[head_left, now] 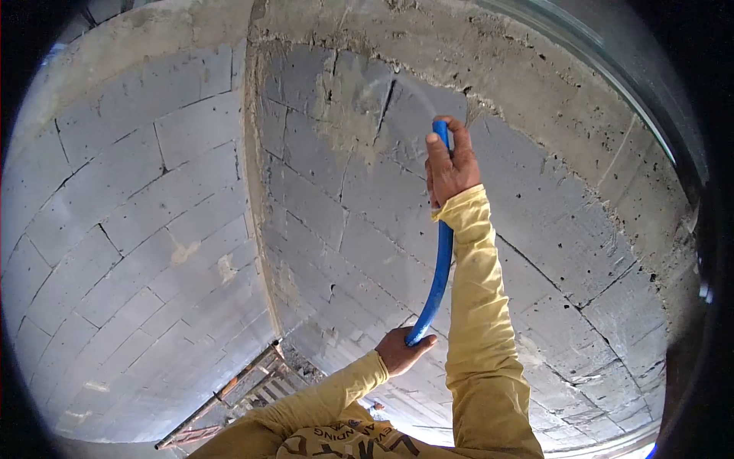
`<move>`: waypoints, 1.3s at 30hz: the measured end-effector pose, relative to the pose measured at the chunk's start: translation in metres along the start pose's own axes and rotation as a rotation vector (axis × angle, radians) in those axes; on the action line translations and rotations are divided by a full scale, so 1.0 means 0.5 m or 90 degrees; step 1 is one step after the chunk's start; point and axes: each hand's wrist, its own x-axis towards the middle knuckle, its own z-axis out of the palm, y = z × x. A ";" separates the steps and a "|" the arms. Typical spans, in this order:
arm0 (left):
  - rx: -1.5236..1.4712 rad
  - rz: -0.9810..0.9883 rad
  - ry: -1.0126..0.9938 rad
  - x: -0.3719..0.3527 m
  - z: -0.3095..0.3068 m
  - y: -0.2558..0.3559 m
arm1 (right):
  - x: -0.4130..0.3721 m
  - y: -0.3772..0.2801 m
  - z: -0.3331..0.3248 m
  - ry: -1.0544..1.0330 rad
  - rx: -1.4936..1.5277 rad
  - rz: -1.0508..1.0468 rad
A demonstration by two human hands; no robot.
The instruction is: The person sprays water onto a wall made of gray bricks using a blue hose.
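Observation:
A blue hose (441,268) curves upward in front of the block wall (367,222). My right hand (454,168), raised high, is closed around the hose near its open end, with the thumb close to the mouth. Lower down, my left hand (397,353) wraps round the same hose. A faint spray of water (417,90) leaves the mouth toward the upper left and reaches the wall just under the concrete beam (474,46). Both arms wear yellow sleeves. Below my left hand the hose is hidden.
A second block wall (145,214) meets this one at a vertical corner strip (254,168) on the left. Below stands a rusty metal frame (222,398), like scaffolding. A dark upright edge (683,375) borders the right side.

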 end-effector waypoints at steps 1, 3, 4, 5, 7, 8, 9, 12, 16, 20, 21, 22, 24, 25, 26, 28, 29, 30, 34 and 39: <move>-0.020 0.011 0.005 0.000 -0.004 0.005 | 0.007 -0.013 0.000 0.013 0.018 0.016; -0.063 0.033 0.012 -0.003 -0.008 0.011 | 0.012 -0.018 -0.004 0.028 -0.025 0.020; -0.052 0.027 0.006 -0.005 -0.009 0.012 | 0.014 -0.019 -0.006 0.036 -0.047 0.022; -0.043 0.021 -0.001 -0.009 -0.010 0.011 | 0.013 -0.012 -0.008 0.032 -0.054 0.037; -0.041 -0.005 -0.019 -0.017 0.000 -0.007 | 0.003 0.023 -0.009 0.023 -0.067 0.069; -0.030 -0.021 -0.042 -0.020 0.005 -0.019 | -0.005 0.039 -0.010 0.042 -0.064 0.072; -0.019 -0.037 -0.064 -0.022 0.008 -0.029 | -0.013 0.054 -0.010 0.060 -0.061 0.075; -0.010 -0.039 -0.084 -0.034 0.015 -0.042 | -0.037 0.078 -0.027 0.101 -0.014 0.089; 0.004 -0.016 -0.068 -0.028 0.023 -0.048 | -0.050 0.042 -0.041 0.106 0.012 0.051; -0.017 -0.009 -0.058 -0.024 0.022 -0.024 | -0.045 0.010 -0.037 0.105 0.008 0.047; -0.020 -0.014 -0.054 -0.024 0.024 -0.028 | -0.045 0.010 -0.035 0.100 0.009 0.062; -0.024 -0.018 -0.050 -0.024 0.028 -0.034 | -0.045 0.010 -0.033 0.094 0.010 0.077; -0.034 -0.032 -0.045 -0.026 0.030 -0.035 | -0.043 0.024 -0.021 0.050 0.000 0.107; -0.039 -0.041 -0.045 -0.031 0.029 -0.030 | -0.041 0.035 -0.012 0.028 -0.005 0.122; -0.045 -0.052 -0.045 -0.034 0.029 -0.028 | -0.036 0.048 -0.003 0.012 -0.039 0.091; -0.045 -0.048 -0.026 -0.029 0.035 -0.050 | -0.028 0.048 0.027 -0.020 -0.104 0.027; -0.044 -0.045 -0.013 -0.025 0.035 -0.058 | -0.032 0.039 0.034 -0.052 -0.053 0.044; -0.049 -0.041 0.003 -0.021 0.028 -0.052 | -0.026 0.025 0.043 -0.046 -0.037 0.035; -0.098 -0.024 0.073 -0.017 0.001 -0.024 | 0.001 -0.011 0.085 -0.039 0.013 0.009; -0.101 0.001 0.116 -0.012 -0.021 -0.024 | 0.037 0.009 0.116 -0.024 0.022 -0.005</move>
